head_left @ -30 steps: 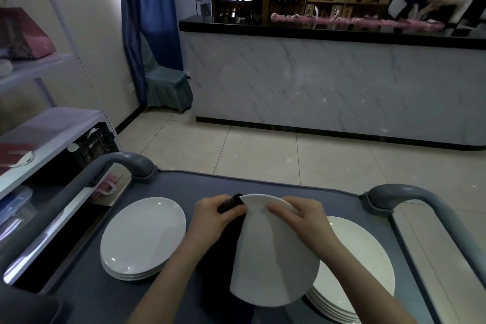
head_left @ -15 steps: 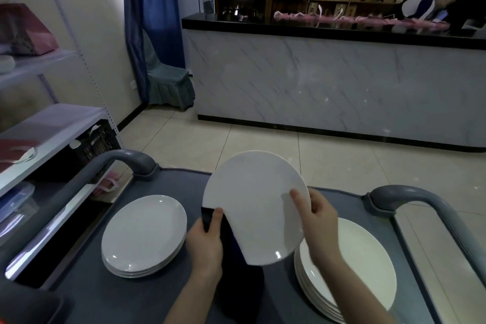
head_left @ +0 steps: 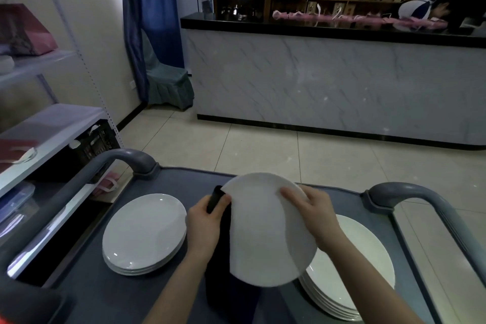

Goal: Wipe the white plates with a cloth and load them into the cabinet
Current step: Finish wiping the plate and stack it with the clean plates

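Note:
I hold one white plate (head_left: 263, 234) tilted above the grey cart (head_left: 110, 294). My right hand (head_left: 313, 216) grips its upper right rim. My left hand (head_left: 205, 226) holds a dark cloth (head_left: 223, 265) against the plate's left edge; the cloth hangs down under the plate. A short stack of white plates (head_left: 143, 234) lies on the cart's left side. A taller stack of white plates (head_left: 352, 265) lies on the right, partly hidden behind the held plate and my right forearm.
Grey cart handles rise at the left (head_left: 126, 160) and right (head_left: 410, 197). A white shelf unit (head_left: 52, 123) stands at the left with a black crate (head_left: 92, 147) under it. Tiled floor separates the cart from a marble-fronted counter (head_left: 328, 81), behind which a person (head_left: 426, 9) leans.
The plate was raised upright half a second ago and has come back down to a lower tilt. My left hand moved up to the plate's left edge with the cloth.

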`<state>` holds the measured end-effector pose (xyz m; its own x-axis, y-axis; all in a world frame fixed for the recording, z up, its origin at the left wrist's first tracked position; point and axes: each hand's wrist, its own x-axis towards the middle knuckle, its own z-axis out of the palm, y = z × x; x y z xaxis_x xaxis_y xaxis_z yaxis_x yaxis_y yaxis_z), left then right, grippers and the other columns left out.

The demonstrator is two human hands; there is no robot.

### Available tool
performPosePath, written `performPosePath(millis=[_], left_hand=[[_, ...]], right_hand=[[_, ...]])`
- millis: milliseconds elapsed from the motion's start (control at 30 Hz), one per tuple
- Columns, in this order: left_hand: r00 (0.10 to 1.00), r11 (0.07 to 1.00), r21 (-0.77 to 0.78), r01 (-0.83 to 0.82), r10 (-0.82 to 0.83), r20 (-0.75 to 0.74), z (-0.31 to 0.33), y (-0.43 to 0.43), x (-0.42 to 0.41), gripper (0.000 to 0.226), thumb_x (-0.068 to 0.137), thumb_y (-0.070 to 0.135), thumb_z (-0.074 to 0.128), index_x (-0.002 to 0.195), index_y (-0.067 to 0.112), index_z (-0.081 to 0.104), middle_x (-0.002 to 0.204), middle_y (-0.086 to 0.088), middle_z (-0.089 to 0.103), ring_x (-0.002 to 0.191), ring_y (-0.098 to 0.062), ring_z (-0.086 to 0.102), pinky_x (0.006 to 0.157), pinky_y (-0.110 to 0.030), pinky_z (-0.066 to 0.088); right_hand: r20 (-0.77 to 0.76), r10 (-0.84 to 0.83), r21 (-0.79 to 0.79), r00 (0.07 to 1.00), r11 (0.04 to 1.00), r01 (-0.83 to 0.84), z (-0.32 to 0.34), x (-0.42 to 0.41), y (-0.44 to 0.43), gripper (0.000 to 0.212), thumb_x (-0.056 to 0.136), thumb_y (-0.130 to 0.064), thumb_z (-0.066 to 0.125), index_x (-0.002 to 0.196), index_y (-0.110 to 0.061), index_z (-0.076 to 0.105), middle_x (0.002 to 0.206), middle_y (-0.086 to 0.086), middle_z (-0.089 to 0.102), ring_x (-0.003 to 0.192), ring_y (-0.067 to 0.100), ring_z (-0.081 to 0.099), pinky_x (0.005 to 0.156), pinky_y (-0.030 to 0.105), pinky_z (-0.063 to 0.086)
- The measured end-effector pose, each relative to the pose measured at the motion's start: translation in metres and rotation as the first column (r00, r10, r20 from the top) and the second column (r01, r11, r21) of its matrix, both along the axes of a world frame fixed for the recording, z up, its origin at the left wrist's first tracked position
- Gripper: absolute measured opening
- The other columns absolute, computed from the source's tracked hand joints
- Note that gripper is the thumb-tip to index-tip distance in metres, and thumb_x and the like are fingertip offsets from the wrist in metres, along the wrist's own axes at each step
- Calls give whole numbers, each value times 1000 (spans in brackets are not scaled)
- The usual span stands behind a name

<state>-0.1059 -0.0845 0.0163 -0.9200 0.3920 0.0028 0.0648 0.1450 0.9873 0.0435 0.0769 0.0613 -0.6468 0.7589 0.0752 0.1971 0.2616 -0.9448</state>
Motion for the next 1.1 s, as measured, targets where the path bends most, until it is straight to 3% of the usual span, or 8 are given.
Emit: performPosePath(millis=[233, 367, 467, 600, 700, 800, 933, 1100], left_hand=[[862, 947, 11, -321, 288, 418, -22, 25, 59, 29, 94, 32, 63, 83, 6, 62, 86, -7, 69, 84, -25, 62, 84, -40, 51], [850, 951, 66, -303, 238, 470, -18, 15, 41, 30, 95, 26, 63, 81, -1, 63, 81, -8, 68, 76, -21, 59, 76, -38, 51], [863, 947, 76, -313, 250, 438, -13, 10, 27, 34, 96, 28, 62, 75, 1, 60, 73, -5, 63, 68, -18, 56, 68, -34, 47], [869, 951, 41, -307, 262, 420, -8, 7, 13, 44, 95, 33, 61, 62, 5, 52, 62, -3, 53, 63, -20, 47, 62, -33, 40], [884, 964, 44, -262, 221, 411, -5, 10, 11, 45, 95, 35, 61, 65, 3, 56, 65, -5, 57, 66, -21, 51, 66, -34, 43], [892, 970, 57, -235, 192, 410, -3, 11, 10, 44, 95, 37, 61, 68, 1, 59, 70, -8, 59, 71, -24, 52, 72, -36, 46], [874, 980, 80, -182, 124, 470, 7, 12, 4, 45, 96, 39, 57, 75, 0, 62, 78, -12, 63, 75, -25, 56, 73, -37, 49], [870, 985, 121, -126, 51, 491, 21, 16, -2, 33, 100, 33, 52, 86, 6, 65, 90, -14, 68, 80, -26, 63, 73, -35, 53]], right_hand=[[-164, -545, -493, 822, 767, 410, -22, -12, -45, 29, 93, -41, 61, 78, -19, 69, 65, -14, 67, 62, 5, 63, 54, 20, 51], [-96, -263, -189, 960, 952, 242, -24, 9, -37, 14, 95, -38, 58, 97, -30, 70, 88, -18, 71, 88, 11, 67, 65, 16, 50], [2, -88, 168, 996, 982, 86, -23, 28, -28, 50, 90, -34, 68, 138, -33, 52, 133, -27, 57, 119, -6, 53, 93, 11, 43], [313, 209, 756, 926, 536, -376, -19, 34, -26, 64, 84, -51, 66, 140, -21, 53, 153, -1, 40, 141, 17, 39, 112, 40, 37], [535, 213, 789, 818, 220, -574, -21, 24, -31, 60, 83, -52, 63, 135, -22, 59, 146, 2, 51, 135, 23, 48, 109, 45, 41], [557, 166, 811, 814, 105, -576, -24, 14, -35, 56, 75, -28, 79, 128, -23, 65, 136, 3, 61, 123, 24, 60, 97, 42, 52], [498, 148, 839, 855, 167, -518, -25, 14, -33, 73, 61, 5, 80, 129, -17, 65, 134, 5, 62, 122, 26, 61, 92, 46, 54], [334, 238, 633, 912, 660, -404, -21, 10, -38, 40, 96, -3, 58, 133, -16, 60, 134, 2, 63, 124, 24, 60, 100, 39, 49]])
